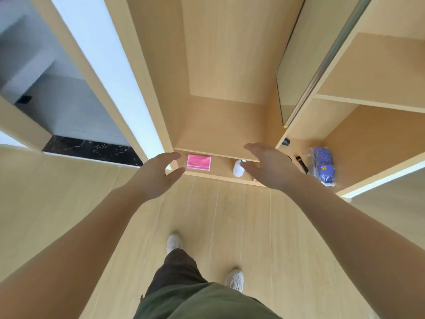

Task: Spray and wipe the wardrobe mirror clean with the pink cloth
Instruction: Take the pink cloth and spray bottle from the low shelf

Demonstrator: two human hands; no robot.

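Observation:
A folded pink cloth lies flat on the lowest wardrobe shelf, under a wider shelf board. To its right on the same shelf stands a white spray bottle, its top partly hidden by my right hand. My left hand hovers open just left of the cloth, fingers spread, holding nothing. My right hand is also open, in front of the bottle, with its fingers apart. The wardrobe mirror hangs as a tall panel on the right side of the middle bay, seen at a steep angle.
The right bay holds blue slippers in a clear bag and a small black and red object. A wide shelf board juts out above the cloth. My feet in pale shoes stand on the wooden floor. A black marble sill lies left.

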